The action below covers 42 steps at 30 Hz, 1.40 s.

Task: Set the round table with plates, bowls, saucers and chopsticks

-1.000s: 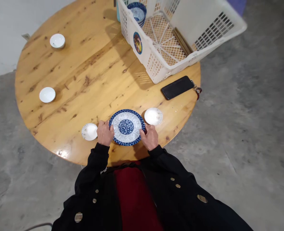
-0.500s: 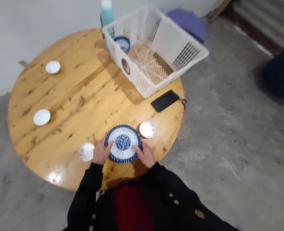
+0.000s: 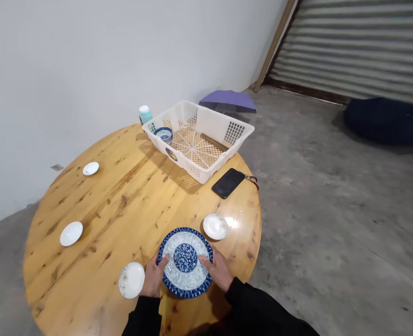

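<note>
A blue-and-white patterned plate (image 3: 185, 261) lies on the round wooden table (image 3: 129, 205) near its front edge. My left hand (image 3: 153, 276) grips the plate's left rim with the thumb on top. On the right rim rests my right hand (image 3: 218, 270), fingers curled over the edge. A small white saucer (image 3: 131, 280) sits just left of my left hand and another (image 3: 215, 226) just beyond the plate on the right.
Two more white saucers (image 3: 71, 233) (image 3: 91, 168) lie on the table's left side. A white plastic basket (image 3: 197, 140) holding stacked blue bowls (image 3: 164, 135) stands at the back, a teal bottle (image 3: 145, 114) behind it. A black phone (image 3: 228, 183) lies near the right edge.
My head has tilted up, so the wall, a shutter and the floor beyond have come into view. Both hands stay on the plate, thumbs now further onto its face.
</note>
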{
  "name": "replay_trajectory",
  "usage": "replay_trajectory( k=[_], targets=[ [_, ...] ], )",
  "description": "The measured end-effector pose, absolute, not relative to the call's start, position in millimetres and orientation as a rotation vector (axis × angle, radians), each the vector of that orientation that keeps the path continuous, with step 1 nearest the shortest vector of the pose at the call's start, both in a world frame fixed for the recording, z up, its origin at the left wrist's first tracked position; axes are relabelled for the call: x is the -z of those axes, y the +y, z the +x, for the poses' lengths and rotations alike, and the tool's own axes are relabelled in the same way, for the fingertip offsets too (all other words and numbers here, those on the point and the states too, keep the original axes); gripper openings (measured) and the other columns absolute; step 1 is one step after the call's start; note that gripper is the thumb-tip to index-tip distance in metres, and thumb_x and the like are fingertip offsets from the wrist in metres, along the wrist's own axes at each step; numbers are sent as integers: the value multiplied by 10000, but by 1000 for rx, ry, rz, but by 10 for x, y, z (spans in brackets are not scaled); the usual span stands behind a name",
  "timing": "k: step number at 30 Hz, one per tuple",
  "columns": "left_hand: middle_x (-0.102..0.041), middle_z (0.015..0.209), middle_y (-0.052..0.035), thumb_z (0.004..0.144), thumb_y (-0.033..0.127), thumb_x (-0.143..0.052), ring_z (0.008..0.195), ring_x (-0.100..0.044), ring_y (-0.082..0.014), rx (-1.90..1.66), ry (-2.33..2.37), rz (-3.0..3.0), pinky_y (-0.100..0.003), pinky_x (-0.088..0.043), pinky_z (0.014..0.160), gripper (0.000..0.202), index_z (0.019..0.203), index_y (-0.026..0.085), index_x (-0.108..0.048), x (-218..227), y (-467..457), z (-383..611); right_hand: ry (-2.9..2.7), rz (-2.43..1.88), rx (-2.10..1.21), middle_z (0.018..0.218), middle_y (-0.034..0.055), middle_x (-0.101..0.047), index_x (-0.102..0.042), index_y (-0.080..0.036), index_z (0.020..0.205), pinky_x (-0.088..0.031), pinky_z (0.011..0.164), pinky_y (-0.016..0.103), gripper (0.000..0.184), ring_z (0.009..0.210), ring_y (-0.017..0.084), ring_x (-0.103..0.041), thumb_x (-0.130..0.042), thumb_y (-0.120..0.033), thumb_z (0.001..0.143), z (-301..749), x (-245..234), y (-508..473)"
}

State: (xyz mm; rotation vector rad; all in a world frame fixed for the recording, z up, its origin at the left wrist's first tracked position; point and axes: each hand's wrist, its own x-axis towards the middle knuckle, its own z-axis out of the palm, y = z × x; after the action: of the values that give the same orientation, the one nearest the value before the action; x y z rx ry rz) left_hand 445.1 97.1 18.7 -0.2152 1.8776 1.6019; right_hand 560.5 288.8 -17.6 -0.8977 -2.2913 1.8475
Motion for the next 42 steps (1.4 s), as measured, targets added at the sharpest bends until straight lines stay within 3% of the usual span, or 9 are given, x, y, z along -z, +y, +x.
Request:
replay_trajectory(
  k=[7, 14, 20, 25, 30, 37, 42],
  targets=[
    [-766, 1097, -183, 708, 571, -801, 1126, -672, -391, -1601, 1699, -260, -499, -487, 1043, 608, 1052, 73, -739, -507, 1079, 4640, -2204, -881, -1971, 1126, 130, -738, -635, -171, 1166, -508, 956, 485, 492, 1066, 345, -678, -602, -483, 787, 5740, -181, 3125],
    [-767, 1096, -161, 737, 604, -760, 1063, -681, -382, -1565, 1792, -107, -494, -496, 1007, 641, 1102, 78, -733, -804, 1514, 4864, -2046, -804, -2182, 1054, 122, -761, -700, -172, 1097, -551, 911, 456, 521, 1005, 326, -693, -643, -595, 799, 5995, -367, 3530],
    [-756, 1136, -144, 798, 559, -722, 1121, -666, -344, -1611, 1766, 57, -430, -498, 1006, 527, 1058, 102, -749, -920, 1943, 5110, -1957, -881, -2188, 1105, 141, -753, -714, -171, 1102, -527, 968, 500, 609, 1075, 363, -678, -701, -663, 743, 6341, -594, 3902],
    [-769, 1013, -147, 736, 588, -769, 975, -692, -321, -1604, 1664, 162, -401, -522, 908, 569, 993, 80, -755, -954, 2146, 5312, -1718, -1030, -2261, 1076, 168, -760, -707, -139, 1101, -539, 925, 528, 696, 1022, 391, -697, -755, -687, 675, 6697, -790, 3935],
    [-754, 889, -118, 730, 629, -745, 859, -673, -281, -1581, 1619, 302, -362, -521, 810, 557, 885, 94, -745, -908, 2121, 5545, -1583, -1158, -2123, 1042, 175, -769, -740, -142, 1034, -545, 920, 529, 678, 1021, 405, -699, -815, -670, 616, 7131, -693, 3721],
    [-752, 895, -123, 746, 638, -701, 846, -667, -284, -1493, 1557, 398, -392, -518, 826, 577, 895, 82, -744, -748, 1955, 5845, -1482, -1257, -2115, 998, 174, -777, -765, -136, 1010, -526, 972, 549, 662, 1015, 404, -710, -825, -656, 604, 7616, -593, 3370],
    [-764, 932, -131, 730, 592, -726, 966, -676, -337, -1511, 1563, 411, -423, -531, 892, 525, 908, 99, -762, -744, 1987, 5948, -1445, -1331, -2054, 1021, 159, -779, -765, -152, 989, -514, 995, 568, 597, 1067, 416, -697, -829, -608, 609, 7753, -671, 3340]
  ],
)
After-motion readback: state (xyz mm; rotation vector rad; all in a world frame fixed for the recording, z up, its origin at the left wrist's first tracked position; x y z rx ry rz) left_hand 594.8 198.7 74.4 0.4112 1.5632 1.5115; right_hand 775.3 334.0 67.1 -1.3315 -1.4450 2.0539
